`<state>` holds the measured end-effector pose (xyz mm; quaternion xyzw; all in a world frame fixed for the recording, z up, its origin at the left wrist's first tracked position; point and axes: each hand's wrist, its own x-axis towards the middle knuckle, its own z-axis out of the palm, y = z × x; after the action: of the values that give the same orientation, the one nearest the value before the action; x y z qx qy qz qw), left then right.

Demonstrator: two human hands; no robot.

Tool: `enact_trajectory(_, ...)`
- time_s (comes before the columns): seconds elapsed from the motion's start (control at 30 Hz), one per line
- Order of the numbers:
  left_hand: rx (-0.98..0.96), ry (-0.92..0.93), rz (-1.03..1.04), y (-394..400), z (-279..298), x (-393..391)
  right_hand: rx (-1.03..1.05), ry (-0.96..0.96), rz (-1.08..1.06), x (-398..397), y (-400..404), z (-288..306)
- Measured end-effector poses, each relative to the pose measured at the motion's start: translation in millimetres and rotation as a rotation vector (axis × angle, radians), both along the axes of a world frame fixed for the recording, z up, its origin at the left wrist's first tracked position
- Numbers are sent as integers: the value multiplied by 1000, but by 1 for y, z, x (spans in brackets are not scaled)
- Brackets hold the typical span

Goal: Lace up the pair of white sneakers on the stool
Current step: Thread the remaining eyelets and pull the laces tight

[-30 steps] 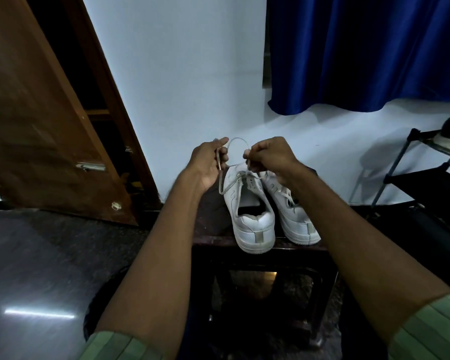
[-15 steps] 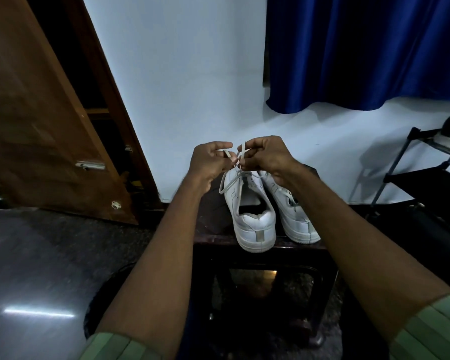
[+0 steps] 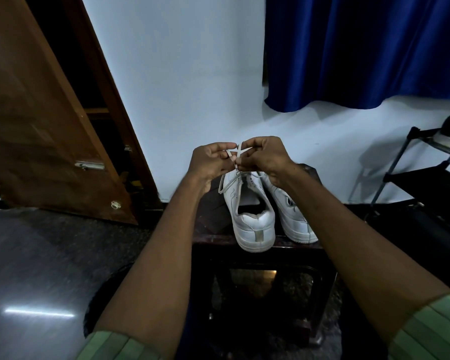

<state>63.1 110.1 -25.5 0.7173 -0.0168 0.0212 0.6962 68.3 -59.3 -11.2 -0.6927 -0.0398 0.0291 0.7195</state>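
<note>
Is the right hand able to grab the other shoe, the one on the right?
Probably yes: the right hand hovers just above the right sneaker, nothing between them. But it is pinching the lace, so it must let go first.

blue curtain (image 3: 361,48), wood door (image 3: 37,131), blk rack (image 3: 411,178)

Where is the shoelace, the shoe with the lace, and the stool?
shoelace (image 3: 227,183): head view, on the loose strand hanging beside the shoe.
left sneaker (image 3: 255,227): head view, on its heel.
stool (image 3: 211,239): head view, on its bare front edge.

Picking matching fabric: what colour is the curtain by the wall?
Deep blue curtain, plain, clearest in the head view.
</note>
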Motion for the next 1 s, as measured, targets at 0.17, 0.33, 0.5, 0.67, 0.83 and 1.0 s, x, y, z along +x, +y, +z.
enact_trajectory(0.17,-44,46,-39,1,1,1,-82,-86,65,-1,-4,5)
enact_trajectory(0.33,-35,34,-53,2,0,1,-222,-196,57,0,-7,4)
enact_trajectory(0.5,16,5,-75,2,3,0,-251,-218,28,-3,-8,3)
enact_trajectory(0.67,-359,189,-35,0,13,-1,-250,-417,126,-1,-18,5)
enact_trajectory(0.83,-560,341,-41,-1,20,-4,-464,-705,67,-1,-7,0)
enact_trajectory(1.0,-625,380,-19,-1,24,-10,-433,-774,-25,0,5,-4)
